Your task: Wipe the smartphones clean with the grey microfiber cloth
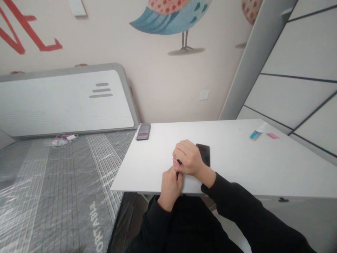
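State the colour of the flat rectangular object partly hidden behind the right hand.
Black; the flat rectangular object shows best in the head view.

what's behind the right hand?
A flat black device on the white table: its far end shows, the rest is covered. Parts of a small dark item show between the right hand and left hand; whatever they enclose can't be seen.

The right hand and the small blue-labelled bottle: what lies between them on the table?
In the head view, a flat dark rectangular object lies between the right hand and the bottle, next to the hand; beyond it, bare white tabletop.
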A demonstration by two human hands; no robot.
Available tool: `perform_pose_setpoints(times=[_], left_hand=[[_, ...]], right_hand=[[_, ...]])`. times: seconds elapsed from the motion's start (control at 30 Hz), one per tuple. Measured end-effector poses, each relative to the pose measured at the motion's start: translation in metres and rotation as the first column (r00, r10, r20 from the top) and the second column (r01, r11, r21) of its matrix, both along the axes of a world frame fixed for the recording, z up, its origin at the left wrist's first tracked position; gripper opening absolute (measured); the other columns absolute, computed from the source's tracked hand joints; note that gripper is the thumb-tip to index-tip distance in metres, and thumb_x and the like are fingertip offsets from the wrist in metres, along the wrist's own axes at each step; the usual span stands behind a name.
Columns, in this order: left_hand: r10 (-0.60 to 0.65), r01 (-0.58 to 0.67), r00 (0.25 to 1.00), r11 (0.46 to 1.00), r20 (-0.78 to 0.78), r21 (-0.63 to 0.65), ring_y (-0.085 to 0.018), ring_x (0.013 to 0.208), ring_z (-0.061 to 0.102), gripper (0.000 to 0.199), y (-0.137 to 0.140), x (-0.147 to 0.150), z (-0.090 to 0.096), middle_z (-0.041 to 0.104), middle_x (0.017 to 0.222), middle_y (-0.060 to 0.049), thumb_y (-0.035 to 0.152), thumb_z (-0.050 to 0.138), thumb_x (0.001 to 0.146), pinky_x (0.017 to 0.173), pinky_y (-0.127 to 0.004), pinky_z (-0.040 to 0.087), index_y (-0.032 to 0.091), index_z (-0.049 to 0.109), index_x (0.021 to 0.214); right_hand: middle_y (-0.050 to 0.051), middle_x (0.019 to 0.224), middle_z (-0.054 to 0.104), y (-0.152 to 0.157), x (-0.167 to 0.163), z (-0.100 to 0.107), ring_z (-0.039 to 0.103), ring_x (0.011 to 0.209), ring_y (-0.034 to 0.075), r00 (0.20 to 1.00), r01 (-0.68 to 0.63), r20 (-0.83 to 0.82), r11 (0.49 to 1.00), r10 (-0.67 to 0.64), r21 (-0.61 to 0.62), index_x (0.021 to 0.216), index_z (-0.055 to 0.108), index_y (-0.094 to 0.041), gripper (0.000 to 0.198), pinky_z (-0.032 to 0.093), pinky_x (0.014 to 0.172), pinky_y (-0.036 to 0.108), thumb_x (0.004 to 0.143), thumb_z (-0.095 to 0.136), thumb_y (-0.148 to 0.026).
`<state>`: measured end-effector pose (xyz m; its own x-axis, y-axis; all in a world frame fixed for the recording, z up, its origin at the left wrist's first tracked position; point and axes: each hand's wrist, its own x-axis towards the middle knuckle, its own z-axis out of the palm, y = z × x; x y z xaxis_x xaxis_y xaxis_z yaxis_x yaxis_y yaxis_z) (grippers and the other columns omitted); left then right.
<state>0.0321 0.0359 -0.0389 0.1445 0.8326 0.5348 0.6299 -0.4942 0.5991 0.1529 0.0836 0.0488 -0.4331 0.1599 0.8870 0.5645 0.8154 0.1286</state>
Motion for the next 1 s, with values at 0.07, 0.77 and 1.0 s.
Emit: perform_pose_setpoints(times=[0.07, 0.77, 1.0], left_hand=[[0.003, -0.003, 1.0, 1.0, -0.007, 0.013, -0.019, 0.052, 0.062, 0.022, 0.0, 0.0, 0.0, 0.067, 0.063, -0.005, 0.018, 0.042, 0.093, 0.052, -0.028, 0.039, 0.02, 0.06, 0.08], [0.045, -0.043, 0.998, 0.998, -0.039, 0.039, -0.022, 0.058, 0.067, 0.024, -0.001, 0.001, -0.001, 0.07, 0.067, -0.007, 0.018, 0.04, 0.094, 0.055, -0.029, 0.044, 0.019, 0.063, 0.088], [0.048, -0.045, 0.996, 0.998, -0.072, 0.046, -0.02, 0.053, 0.063, 0.022, -0.001, 0.001, -0.004, 0.065, 0.059, -0.005, 0.016, 0.044, 0.09, 0.052, -0.029, 0.04, 0.021, 0.059, 0.074]], right_hand=[[0.002, 0.064, 0.045, 0.0, -0.002, -0.002, 0.038, 0.064, 0.021, 1.0, -0.025, 0.007, 0.999, 0.025, 0.027, 0.068, 0.05, -0.024, 0.029, 0.031, 0.061, 0.036, 0.094, 0.038, -0.018], [0.002, 0.068, 0.045, 0.005, -0.001, -0.011, 0.041, 0.066, 0.023, 0.989, 0.006, -0.147, 0.999, -0.011, -0.035, 0.075, 0.048, -0.025, 0.023, 0.035, 0.065, 0.038, 0.094, 0.04, -0.034], [0.003, 0.068, 0.05, 0.002, -0.002, -0.017, 0.041, 0.066, 0.021, 0.996, -0.066, -0.056, 0.996, 0.069, 0.064, 0.075, 0.051, -0.025, 0.023, 0.034, 0.064, 0.037, 0.091, 0.038, -0.017]])
